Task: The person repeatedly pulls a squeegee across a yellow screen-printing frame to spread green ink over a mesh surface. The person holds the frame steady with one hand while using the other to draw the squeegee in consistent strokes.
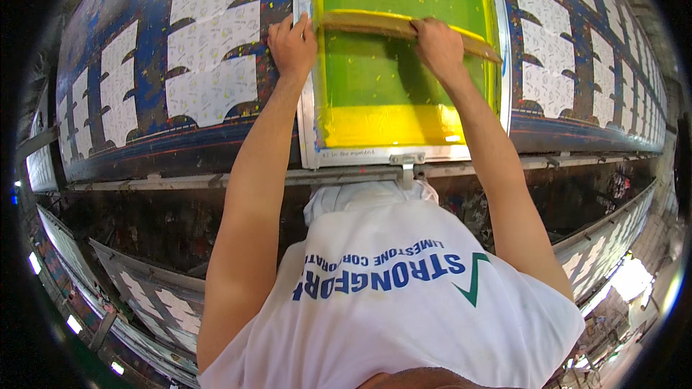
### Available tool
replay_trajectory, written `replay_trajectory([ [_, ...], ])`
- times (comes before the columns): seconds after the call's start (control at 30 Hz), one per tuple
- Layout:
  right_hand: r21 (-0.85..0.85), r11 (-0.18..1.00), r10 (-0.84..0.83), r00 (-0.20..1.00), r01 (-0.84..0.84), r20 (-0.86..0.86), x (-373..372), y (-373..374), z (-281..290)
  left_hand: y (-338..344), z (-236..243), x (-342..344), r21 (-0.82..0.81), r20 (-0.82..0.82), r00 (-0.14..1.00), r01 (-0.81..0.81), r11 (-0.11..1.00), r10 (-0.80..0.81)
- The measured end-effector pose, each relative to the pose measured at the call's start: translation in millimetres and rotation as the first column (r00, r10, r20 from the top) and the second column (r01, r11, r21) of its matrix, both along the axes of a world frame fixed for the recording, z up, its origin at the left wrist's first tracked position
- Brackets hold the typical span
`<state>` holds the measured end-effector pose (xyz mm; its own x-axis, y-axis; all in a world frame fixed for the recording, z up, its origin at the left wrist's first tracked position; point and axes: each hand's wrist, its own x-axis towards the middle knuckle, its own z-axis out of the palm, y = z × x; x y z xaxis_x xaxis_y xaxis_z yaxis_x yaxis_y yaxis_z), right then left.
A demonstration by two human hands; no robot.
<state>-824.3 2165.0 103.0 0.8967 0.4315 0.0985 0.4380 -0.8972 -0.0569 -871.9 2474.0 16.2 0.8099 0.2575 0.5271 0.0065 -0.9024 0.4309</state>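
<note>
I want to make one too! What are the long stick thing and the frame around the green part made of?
The squeegee looks like bare wood: tan, matte, smeared with yellow ink. The screen frame looks like pale painted or bare metal, splattered with ink; wood can't be ruled out.
</note>
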Motion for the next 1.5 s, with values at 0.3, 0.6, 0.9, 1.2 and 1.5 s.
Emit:
replay_trajectory([
  [0.3, -0.084, 0.996, -0.004, 0.999, -0.001, -0.052, 238, 37, 8, -5, 13, -3, 0.181, -0.120, 0.992, -0.009, 0.984, 0.032],
  [0.6, -0.088, 0.987, 0.126, 0.987, -0.135, -0.099, 321, 44, 38, -3, 14, -2, 0.127, -0.140, 0.990, 0.013, 0.992, 0.005],
  [0.9, -0.053, 0.982, 0.178, 0.980, -0.183, -0.085, 296, 39, 17, -2, 12, -2, 0.143, -0.127, 0.992, 0.016, 0.990, 0.002],
  [1.2, -0.164, 0.972, 0.125, 0.961, -0.168, -0.248, 62, 0, 19, 3, -1, 1, 0.084, -0.047, 0.999, 0.006, 0.996, -0.002],
  [1.5, -0.025, 1.000, 0.007, 0.954, -0.015, -0.301, -180, -30, 29, 9, -17, 4, 0.001, -0.046, 0.999, 0.006, 1.000, -0.006],
])
